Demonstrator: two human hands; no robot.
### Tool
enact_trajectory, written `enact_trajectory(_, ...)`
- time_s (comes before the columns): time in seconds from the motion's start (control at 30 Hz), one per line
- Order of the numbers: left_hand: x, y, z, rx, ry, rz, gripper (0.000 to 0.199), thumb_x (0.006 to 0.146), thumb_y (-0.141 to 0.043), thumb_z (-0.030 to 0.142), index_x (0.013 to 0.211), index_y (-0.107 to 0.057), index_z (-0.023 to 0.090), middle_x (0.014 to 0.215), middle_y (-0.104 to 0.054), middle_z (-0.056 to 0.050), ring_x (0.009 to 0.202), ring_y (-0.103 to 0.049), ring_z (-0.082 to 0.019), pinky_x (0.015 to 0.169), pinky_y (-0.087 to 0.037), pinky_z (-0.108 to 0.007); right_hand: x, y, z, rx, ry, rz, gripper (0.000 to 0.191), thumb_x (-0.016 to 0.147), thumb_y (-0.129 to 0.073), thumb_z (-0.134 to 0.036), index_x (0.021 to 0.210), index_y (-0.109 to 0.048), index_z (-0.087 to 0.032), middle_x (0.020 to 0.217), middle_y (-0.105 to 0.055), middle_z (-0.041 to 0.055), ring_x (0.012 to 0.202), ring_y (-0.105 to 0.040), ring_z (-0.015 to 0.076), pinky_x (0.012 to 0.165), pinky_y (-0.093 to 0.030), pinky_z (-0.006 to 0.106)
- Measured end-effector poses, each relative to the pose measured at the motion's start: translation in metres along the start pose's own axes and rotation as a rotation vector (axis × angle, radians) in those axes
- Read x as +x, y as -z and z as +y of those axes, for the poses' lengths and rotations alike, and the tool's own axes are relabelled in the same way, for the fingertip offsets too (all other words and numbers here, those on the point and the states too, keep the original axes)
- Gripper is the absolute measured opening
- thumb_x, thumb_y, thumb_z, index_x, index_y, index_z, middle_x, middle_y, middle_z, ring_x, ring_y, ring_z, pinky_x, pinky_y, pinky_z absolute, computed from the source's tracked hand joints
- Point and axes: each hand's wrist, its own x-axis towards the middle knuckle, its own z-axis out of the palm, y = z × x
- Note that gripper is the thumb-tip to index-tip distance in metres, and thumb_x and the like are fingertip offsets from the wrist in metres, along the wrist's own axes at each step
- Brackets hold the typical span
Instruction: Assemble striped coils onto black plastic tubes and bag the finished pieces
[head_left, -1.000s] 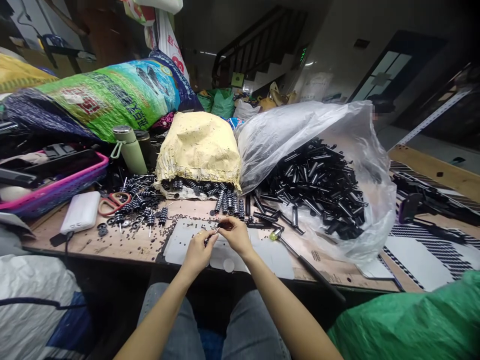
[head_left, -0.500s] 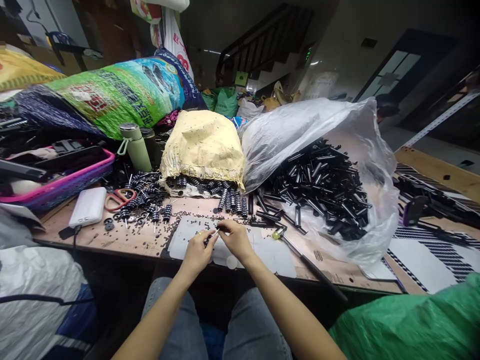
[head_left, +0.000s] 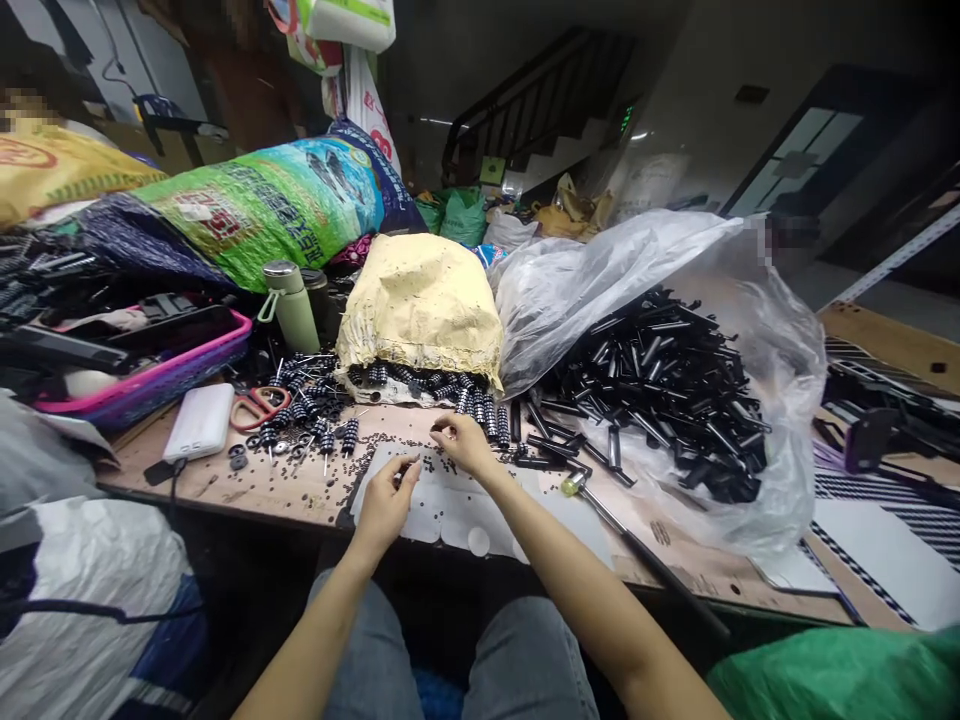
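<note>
My left hand (head_left: 385,503) is closed at the front of the grey-white sheet (head_left: 450,510), its fingers wrapped round a small dark part (head_left: 403,468) that is mostly hidden. Ahead and to its right, my right hand (head_left: 466,446) has thumb and forefinger curled together; whatever they pinch is too small to name. Tiny black rings (head_left: 382,442) lie scattered over the sheet and the table around both hands. Just beyond the right hand, black ribbed rollers (head_left: 480,405) spill from the mouth of a yellow sack (head_left: 420,300).
To the right lie a hammer (head_left: 600,505) and a clear plastic bag (head_left: 795,430) full of black channel pieces (head_left: 660,370). On the left are scissors (head_left: 259,408), a white power bank (head_left: 199,422), rollers on pins (head_left: 307,405), a green flask (head_left: 291,310) and a pink-rimmed basket (head_left: 157,365).
My hands were together over the sheet with a thin pin between them. They have moved apart, the right one forward towards the sack. The view has shifted slightly.
</note>
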Motion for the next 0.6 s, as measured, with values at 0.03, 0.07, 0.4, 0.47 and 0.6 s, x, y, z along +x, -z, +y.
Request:
enact_trajectory(0.03,0.0,-0.001,0.0,0.044,-0.045,0.004,0.038,0.079,-0.046,0.044,0.104,-0.057,0.018,0.089,-0.063,-0.006,0.069,-0.059,-0.015,0.062,-0.049,-0.026,-0.006,0.0,-0.001,0.072,-0.029,-0.021,0.019,0.077,-0.055,-0.028,0.092,-0.061,-0.017,0.093,-0.064,0.0083,0.091,-0.057,0.0195,0.082,-0.043,0.039)
enact_trajectory(0.07,0.0,-0.002,0.001,0.08,-0.086,0.01,0.038,0.079,-0.046,0.042,0.107,-0.057,0.019,0.097,-0.062,-0.007,0.082,-0.06,-0.018,0.073,-0.049,-0.029,-0.013,-0.001,-0.001,0.147,-0.058,-0.046,0.025,0.078,-0.054,-0.035,0.093,-0.061,-0.016,0.088,-0.065,0.0078,0.084,-0.06,0.0179,0.075,-0.046,0.035)
enact_trajectory(0.4,-0.008,-0.023,0.007,0.279,-0.234,-0.043,0.036,0.084,-0.041,0.036,0.115,-0.053,0.022,0.105,-0.06,-0.006,0.098,-0.055,-0.019,0.086,-0.044,-0.032,-0.053,0.005,0.0,0.589,-0.2,-0.069,0.039,0.067,-0.06,-0.052,0.077,-0.065,-0.015,0.058,-0.056,-0.0013,0.053,-0.052,0.0077,0.059,-0.046,0.026)
enact_trajectory(0.47,-0.01,-0.025,0.008,0.313,-0.243,-0.055,0.036,0.084,-0.041,0.036,0.115,-0.053,0.022,0.105,-0.06,-0.007,0.097,-0.055,-0.02,0.085,-0.044,-0.033,-0.058,0.007,0.0,0.595,-0.194,-0.031,0.036,0.069,-0.059,-0.05,0.077,-0.065,-0.015,0.059,-0.057,-0.0011,0.052,-0.052,0.008,0.06,-0.046,0.026)
enact_trajectory(0.6,-0.012,-0.034,0.009,0.32,-0.264,-0.073,0.036,0.085,-0.039,0.037,0.116,-0.052,0.021,0.108,-0.058,-0.008,0.102,-0.052,-0.021,0.089,-0.042,-0.035,-0.075,0.013,-0.007,0.525,-0.123,0.04,0.026,0.07,-0.061,-0.042,0.08,-0.068,-0.019,0.074,-0.065,0.0018,0.071,-0.059,0.0143,0.072,-0.046,0.029)
